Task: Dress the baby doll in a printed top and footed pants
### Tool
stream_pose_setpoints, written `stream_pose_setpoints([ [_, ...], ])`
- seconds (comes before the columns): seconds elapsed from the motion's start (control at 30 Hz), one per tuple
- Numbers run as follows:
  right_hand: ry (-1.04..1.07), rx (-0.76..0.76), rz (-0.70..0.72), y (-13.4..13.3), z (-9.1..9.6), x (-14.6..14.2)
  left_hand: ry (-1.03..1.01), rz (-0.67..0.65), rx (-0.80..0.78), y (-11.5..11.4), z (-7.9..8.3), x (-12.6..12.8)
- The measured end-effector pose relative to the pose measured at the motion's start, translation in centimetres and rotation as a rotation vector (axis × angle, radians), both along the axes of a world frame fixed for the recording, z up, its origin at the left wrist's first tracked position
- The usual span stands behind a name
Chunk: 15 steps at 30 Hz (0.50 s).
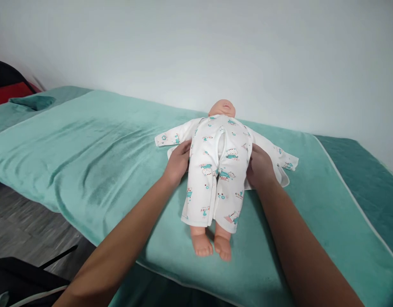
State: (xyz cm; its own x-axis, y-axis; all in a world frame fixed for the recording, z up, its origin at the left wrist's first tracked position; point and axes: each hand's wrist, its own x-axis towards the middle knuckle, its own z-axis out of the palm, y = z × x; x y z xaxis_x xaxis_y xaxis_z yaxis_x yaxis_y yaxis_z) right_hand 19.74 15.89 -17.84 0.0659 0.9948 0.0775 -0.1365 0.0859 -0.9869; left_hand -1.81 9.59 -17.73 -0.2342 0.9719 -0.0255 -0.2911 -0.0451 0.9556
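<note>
A baby doll [222,107] lies on its back with its head toward the wall and its bare feet [222,247] toward me. It wears a white printed long-sleeved top [273,150] with both sleeves spread out. White baby trousers [203,170] in the same print, split at the crotch, cover its legs and reach up over the chest. My left hand [179,161] is closed at the left side of the trousers, fingertips partly hidden by the cloth. My right hand [261,165] grips the opposite side, its fingers partly tucked behind the fabric.
Under the doll, a wrinkled light green cover [97,140] spreads over the bed, with darker green cloth [359,179] at the right. A pale wall [196,51] stands behind. Black and red items [11,91] are at far left. A dark object [24,281] stands at lower left.
</note>
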Motion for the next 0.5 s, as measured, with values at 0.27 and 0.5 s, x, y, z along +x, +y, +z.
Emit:
stream_pose_setpoints([
  [0.27, -0.539, 0.41, -0.007, -14.3, 1.3, -0.3, 0.514, -0.051, 0.09, -13.8, -2.1, -1.0],
  [0.5, -1.003, 0.477, 0.294, -19.4, 3.4, -1.9, 0.887, -0.056, 0.228, -16.8, -3.3, 0.2],
])
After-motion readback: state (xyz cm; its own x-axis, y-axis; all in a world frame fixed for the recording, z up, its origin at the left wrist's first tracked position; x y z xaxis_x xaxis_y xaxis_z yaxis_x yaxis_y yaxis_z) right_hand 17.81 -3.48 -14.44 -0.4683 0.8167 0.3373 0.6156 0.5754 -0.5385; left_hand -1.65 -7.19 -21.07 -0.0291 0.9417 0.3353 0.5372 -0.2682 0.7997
